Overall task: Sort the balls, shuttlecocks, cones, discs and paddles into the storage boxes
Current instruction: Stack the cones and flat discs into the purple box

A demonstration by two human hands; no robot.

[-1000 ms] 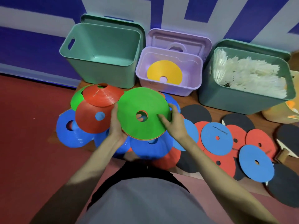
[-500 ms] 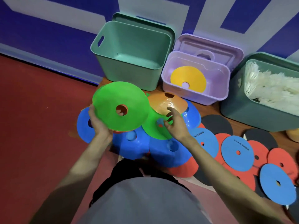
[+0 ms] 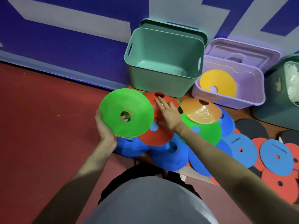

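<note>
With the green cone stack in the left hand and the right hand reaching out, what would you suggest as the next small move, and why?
Probably close the right hand on the red cone it touches and add it to the green stack held by the left hand; the fingers lie flat there, not yet gripping.

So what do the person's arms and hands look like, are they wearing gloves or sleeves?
No gloves. The left hand and right hand are bare, and both forearms are uncovered up to the frame edge, so no sleeves show. No watch, rings or bands are visible. Lower down, a grey top and dark trousers show.
</note>
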